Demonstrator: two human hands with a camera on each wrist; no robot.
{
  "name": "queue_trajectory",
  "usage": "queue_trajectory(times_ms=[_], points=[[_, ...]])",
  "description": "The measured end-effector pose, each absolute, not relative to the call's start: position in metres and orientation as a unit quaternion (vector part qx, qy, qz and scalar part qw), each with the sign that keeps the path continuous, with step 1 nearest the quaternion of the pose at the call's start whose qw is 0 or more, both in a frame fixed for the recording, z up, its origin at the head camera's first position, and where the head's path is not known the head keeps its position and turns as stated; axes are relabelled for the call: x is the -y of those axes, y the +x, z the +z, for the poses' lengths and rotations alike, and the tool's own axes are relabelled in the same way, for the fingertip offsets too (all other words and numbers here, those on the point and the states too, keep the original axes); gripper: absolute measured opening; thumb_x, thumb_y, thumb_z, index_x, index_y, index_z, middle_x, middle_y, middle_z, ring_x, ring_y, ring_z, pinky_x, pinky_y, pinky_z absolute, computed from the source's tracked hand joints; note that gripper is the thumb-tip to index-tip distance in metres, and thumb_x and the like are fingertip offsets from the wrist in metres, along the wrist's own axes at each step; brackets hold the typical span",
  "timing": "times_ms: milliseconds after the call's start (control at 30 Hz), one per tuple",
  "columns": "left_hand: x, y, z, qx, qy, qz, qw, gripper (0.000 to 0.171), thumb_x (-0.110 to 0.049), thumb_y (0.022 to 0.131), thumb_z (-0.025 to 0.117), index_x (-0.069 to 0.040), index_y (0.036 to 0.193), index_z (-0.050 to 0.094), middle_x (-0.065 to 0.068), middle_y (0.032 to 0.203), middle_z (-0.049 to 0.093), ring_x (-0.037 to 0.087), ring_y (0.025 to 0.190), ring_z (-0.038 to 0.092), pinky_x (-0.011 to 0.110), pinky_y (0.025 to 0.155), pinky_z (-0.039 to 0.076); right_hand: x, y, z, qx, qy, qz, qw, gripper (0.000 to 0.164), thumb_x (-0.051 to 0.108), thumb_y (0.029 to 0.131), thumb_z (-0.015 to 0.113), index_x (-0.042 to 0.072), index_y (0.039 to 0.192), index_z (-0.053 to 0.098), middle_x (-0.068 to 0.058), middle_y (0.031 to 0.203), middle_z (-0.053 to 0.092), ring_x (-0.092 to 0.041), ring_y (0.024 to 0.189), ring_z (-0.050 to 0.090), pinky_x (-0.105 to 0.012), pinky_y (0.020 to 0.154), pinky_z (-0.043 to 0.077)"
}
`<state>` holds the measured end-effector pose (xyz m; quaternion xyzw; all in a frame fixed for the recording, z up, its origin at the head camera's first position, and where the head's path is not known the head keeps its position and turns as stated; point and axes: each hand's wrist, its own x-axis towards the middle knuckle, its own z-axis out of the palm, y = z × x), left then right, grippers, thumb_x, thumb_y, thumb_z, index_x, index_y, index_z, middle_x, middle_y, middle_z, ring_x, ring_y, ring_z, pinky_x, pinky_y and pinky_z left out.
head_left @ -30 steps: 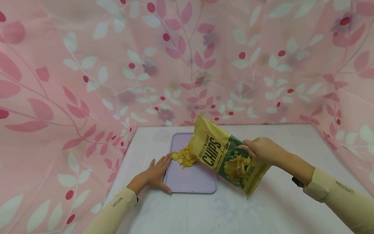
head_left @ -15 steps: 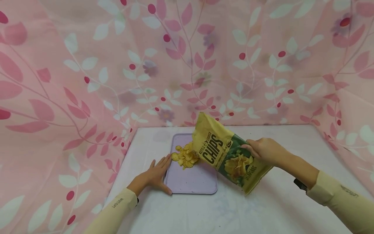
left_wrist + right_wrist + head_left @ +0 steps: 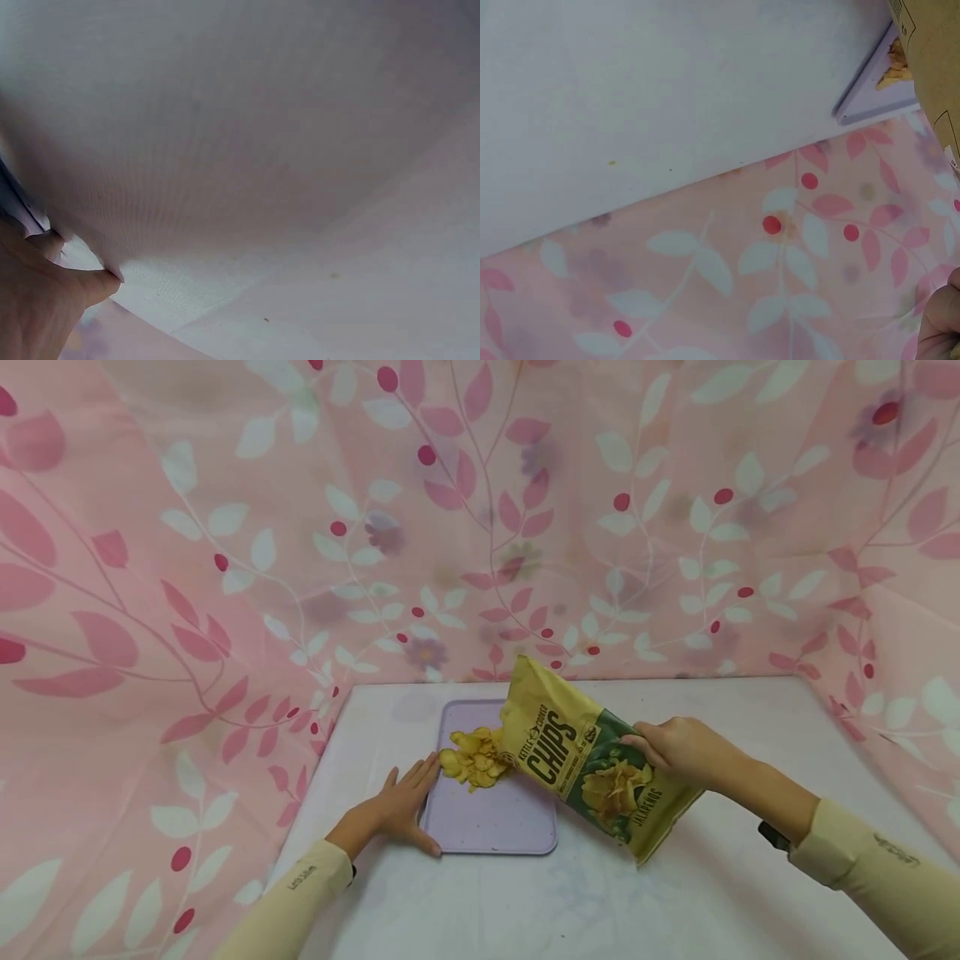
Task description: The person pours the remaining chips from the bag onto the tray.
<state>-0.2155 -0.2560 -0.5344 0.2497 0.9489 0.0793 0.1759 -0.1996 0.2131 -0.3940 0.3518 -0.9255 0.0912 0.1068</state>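
Note:
My right hand (image 3: 686, 752) grips a yellow and green bag of jalapeño chips (image 3: 577, 752) by its lower right part. The bag is tilted with its mouth down to the left, low over a lilac tray (image 3: 491, 827). A heap of potato chips (image 3: 474, 760) lies on the tray at the bag's mouth, partly hidden by it. My left hand (image 3: 405, 806) rests at the tray's left edge, fingers straight and thumb spread toward the near corner. In the right wrist view, part of the bag (image 3: 937, 67) and some chips (image 3: 896, 67) show at the right edge.
A white cloth covers the table (image 3: 495, 902) under the tray. Small crumbs (image 3: 612, 163) lie on it. Behind and at both sides hangs a pink floral curtain (image 3: 420, 543).
The bag has shifted slightly to the right, and more of the tray's far end shows. The chips in the heap have changed their arrangement. My left hand stays in place.

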Motion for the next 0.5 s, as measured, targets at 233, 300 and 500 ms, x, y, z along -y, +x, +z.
queue_trajectory(times_ms=[233, 300, 500], points=[[0.2558, -0.2159, -0.5356, -0.95, 0.248, 0.079, 0.174, 0.153, -0.09, 0.05, 0.068, -0.011, 0.159, -0.004, 0.004, 0.168, -0.01, 0.03, 0.155, 0.001, 0.068, 0.117, 0.002, -0.2163, -0.1976, -0.395, 0.924, 0.347, 0.109, 0.117, 0.03, 0.025, 0.1, 0.058, 0.016, 0.074, 0.045, 0.014, 0.053, 0.029, 0.004, 0.048, 0.033, -0.02, 0.053, 0.037], [0.2561, -0.2162, -0.5357, -0.95, 0.249, 0.08, 0.172, 0.153, -0.09, 0.05, 0.069, -0.011, 0.159, -0.004, 0.005, 0.168, -0.009, 0.031, 0.155, 0.002, 0.068, 0.117, 0.003, -0.2174, -0.1972, -0.3954, 0.925, 0.345, 0.11, 0.116, 0.031, 0.025, 0.1, 0.058, 0.017, 0.073, 0.044, 0.014, 0.053, 0.029, 0.004, 0.048, 0.033, -0.02, 0.053, 0.037], [0.2572, -0.2161, -0.5365, -0.949, 0.255, 0.082, 0.166, 0.153, -0.09, 0.049, 0.068, -0.01, 0.159, -0.003, 0.006, 0.168, -0.008, 0.031, 0.155, 0.003, 0.069, 0.116, 0.004, -0.22, -0.1941, -0.3967, 0.924, 0.342, 0.112, 0.13, 0.031, 0.023, 0.099, 0.059, 0.017, 0.072, 0.044, 0.014, 0.055, 0.028, 0.004, 0.05, 0.031, -0.02, 0.054, 0.036]])
